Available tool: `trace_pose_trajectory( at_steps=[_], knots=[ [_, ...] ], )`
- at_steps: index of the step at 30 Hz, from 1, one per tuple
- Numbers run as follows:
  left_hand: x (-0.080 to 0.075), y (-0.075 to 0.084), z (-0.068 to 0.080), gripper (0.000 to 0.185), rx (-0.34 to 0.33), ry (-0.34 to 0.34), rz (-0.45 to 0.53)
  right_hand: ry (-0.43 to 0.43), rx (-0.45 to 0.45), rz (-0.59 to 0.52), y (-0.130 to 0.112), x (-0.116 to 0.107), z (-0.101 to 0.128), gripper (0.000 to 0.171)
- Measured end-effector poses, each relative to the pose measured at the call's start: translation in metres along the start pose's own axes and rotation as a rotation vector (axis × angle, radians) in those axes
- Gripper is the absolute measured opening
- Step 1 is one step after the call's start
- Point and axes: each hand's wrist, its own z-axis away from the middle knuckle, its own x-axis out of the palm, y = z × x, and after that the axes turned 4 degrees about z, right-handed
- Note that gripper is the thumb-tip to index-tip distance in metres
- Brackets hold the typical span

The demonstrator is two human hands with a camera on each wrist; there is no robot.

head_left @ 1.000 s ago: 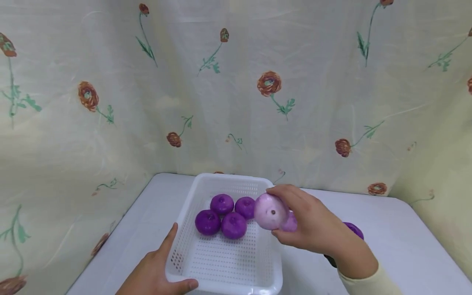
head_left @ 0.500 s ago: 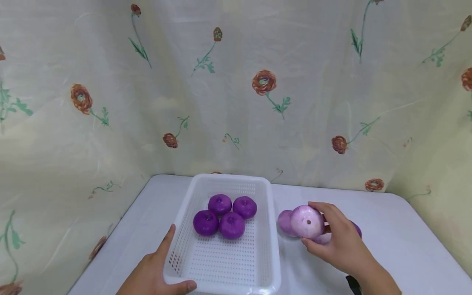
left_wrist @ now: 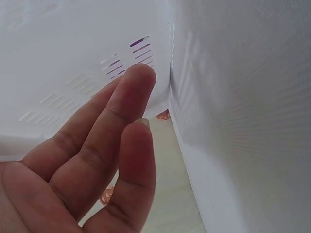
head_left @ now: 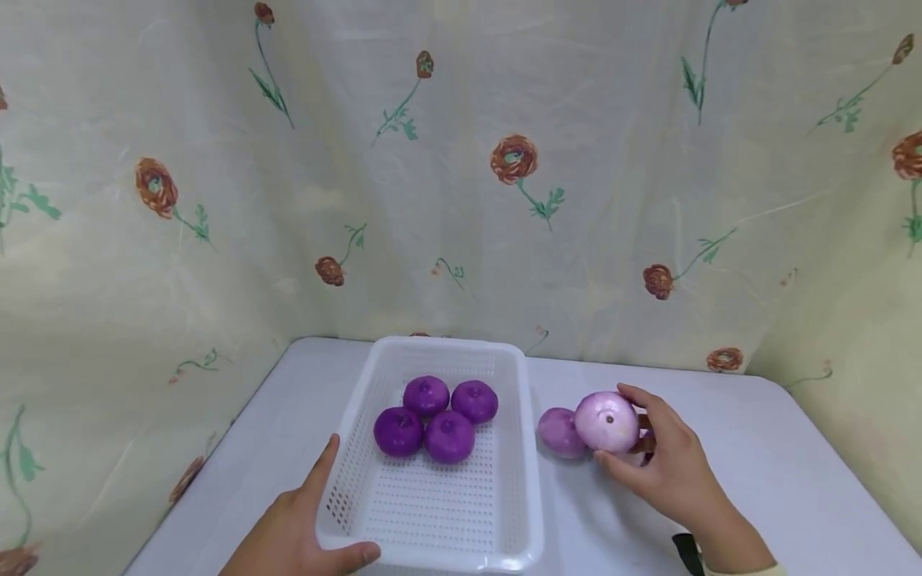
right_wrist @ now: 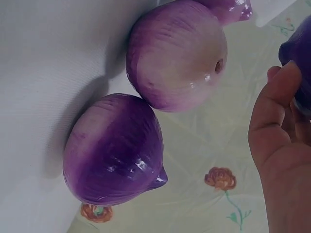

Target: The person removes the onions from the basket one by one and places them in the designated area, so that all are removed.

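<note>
My left hand (head_left: 291, 516) is at the near left corner of the white plastic basket (head_left: 531, 456). Its thumb lies on the front rim and its index finger stretches along the left side; in the left wrist view the other fingers (left_wrist: 99, 131) extend beneath the basket's perforated wall. Right of the basket, my right hand (head_left: 673, 464) holds a pale purple onion (head_left: 605, 422) between thumb and fingers, its root end facing me. Beside it a second onion (head_left: 559, 432) rests on the table. Several darker purple onions (head_left: 450, 438) sit together in the basket's far half.
A white table (head_left: 778, 456) carries everything. In the right wrist view, a purple onion with a pointed tip (right_wrist: 116, 150) touches a paler onion (right_wrist: 177, 56). A flowered curtain (head_left: 461, 200) hangs behind and along both sides.
My right hand has carried the onion rightward, from over the basket's right rim to above the onions on the table. My left hand keeps its place at the basket.
</note>
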Motion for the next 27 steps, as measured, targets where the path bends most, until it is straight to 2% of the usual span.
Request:
trace_pose_trajectory(
  at_steps=[7,16,23,27],
  knots=[
    [-0.001,0.002,0.0,0.14,0.02,-0.007,0.03,-0.096,0.014,-0.014,-0.001,0.0,0.0,0.089],
    [-0.002,0.001,0.002,0.14,0.04,0.008,-0.003,-0.224,-0.078,0.083,-0.017,0.004,0.001,0.086],
    [0.0,0.003,0.0,0.14,-0.013,0.002,0.022,-0.305,-0.123,0.175,-0.025,0.007,0.003,0.081],
    [0.0,0.004,0.001,0.14,-0.013,0.002,0.026,-0.339,-0.073,0.19,-0.027,0.01,0.005,0.081]
  ],
)
